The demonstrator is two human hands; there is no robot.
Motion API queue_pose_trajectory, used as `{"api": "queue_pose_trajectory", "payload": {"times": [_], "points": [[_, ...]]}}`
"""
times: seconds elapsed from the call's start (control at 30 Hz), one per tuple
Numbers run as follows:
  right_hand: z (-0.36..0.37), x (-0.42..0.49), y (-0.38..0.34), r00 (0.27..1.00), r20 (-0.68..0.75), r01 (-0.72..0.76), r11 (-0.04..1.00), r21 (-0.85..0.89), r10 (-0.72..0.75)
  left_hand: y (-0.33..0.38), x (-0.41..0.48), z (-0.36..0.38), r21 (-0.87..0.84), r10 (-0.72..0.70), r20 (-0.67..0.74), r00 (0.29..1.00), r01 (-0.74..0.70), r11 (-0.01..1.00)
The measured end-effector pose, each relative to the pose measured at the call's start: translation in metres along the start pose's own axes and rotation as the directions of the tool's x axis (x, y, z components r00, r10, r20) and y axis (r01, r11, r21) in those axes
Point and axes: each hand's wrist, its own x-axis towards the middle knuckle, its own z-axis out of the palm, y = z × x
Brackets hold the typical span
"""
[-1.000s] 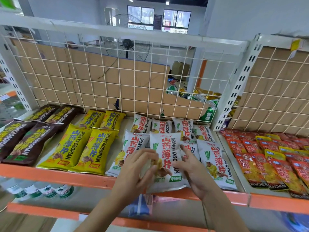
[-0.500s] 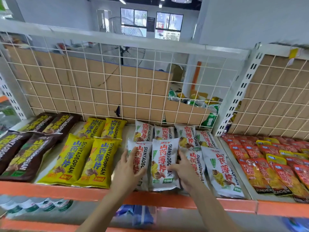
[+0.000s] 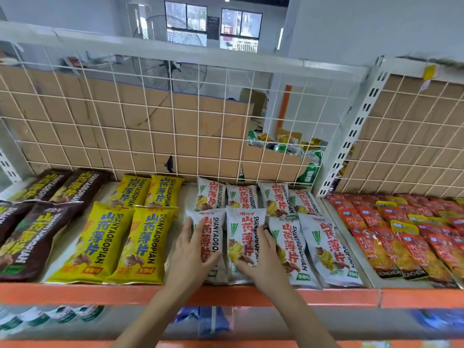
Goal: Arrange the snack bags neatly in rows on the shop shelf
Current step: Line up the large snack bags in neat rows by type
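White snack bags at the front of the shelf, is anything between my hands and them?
Nothing visible stands between. The left hand lies directly on the leftmost front white bag, and the right hand lies on the neighbouring white bag.

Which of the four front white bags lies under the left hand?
The leftmost white bag, next to the yellow bags: the left hand rests on it. The right hand touches its neighbour.
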Motion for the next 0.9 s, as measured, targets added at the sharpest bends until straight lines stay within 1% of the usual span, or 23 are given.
{"api": "queue_pose_trajectory", "payload": {"times": [0.07, 0.13, 0.27, 0.37, 0.4, 0.5, 0.6, 0.63, 0.7, 0.83, 0.9], "points": [[0.004, -0.005, 0.001, 1.000, 0.017, 0.019, 0.999, -0.026, -0.018, -0.002, 0.001, 0.000, -0.003, 0.017, 0.058, 0.998, -0.017, 1.000], [0.008, -0.008, 0.003, 0.999, 0.021, 0.045, 0.997, -0.069, -0.044, -0.003, 0.000, 0.002, 0.017, 0.032, 0.078, 0.996, -0.033, 0.999], [0.009, -0.012, 0.006, 0.998, 0.003, 0.070, 0.994, -0.090, -0.070, 0.000, 0.000, 0.000, 0.091, 0.048, 0.054, 0.997, -0.052, 0.994], [0.011, -0.014, 0.004, 0.996, -0.045, 0.079, 0.994, -0.080, -0.083, 0.007, 0.012, -0.007, 0.200, 0.147, 0.001, 0.989, -0.144, 0.969], [0.013, -0.014, 0.003, 0.994, -0.071, 0.079, 0.993, -0.087, -0.086, 0.011, 0.021, -0.011, 0.219, 0.184, 0.008, 0.983, -0.181, 0.959], [0.019, -0.011, 0.000, 0.992, -0.108, 0.043, 0.987, -0.154, -0.060, 0.017, 0.049, -0.021, 0.268, 0.262, 0.116, 0.958, -0.284, 0.920], [0.024, -0.007, -0.004, 0.993, -0.110, 0.005, 0.969, -0.246, -0.033, 0.013, 0.067, -0.021, 0.306, 0.297, 0.276, 0.914, -0.376, 0.875], [0.025, -0.006, -0.005, 0.994, -0.104, -0.005, 0.963, -0.270, -0.024, 0.010, 0.069, -0.019, 0.316, 0.306, 0.309, 0.900, -0.400, 0.860], [0.027, -0.004, -0.005, 0.996, -0.089, -0.028, 0.952, -0.303, 0.001, 0.006, 0.071, -0.013, 0.337, 0.322, 0.328, 0.888, -0.429, 0.838], [0.027, -0.007, -0.004, 0.997, -0.079, -0.048, 0.937, -0.347, 0.022, 0.012, 0.077, -0.009, 0.355, 0.312, 0.323, 0.893, -0.421, 0.835], [0.026, -0.009, -0.004, 0.997, -0.078, -0.054, 0.936, -0.347, 0.028, 0.019, 0.081, -0.011, 0.353, 0.352, 0.350, 0.868, -0.470, 0.809]]}}
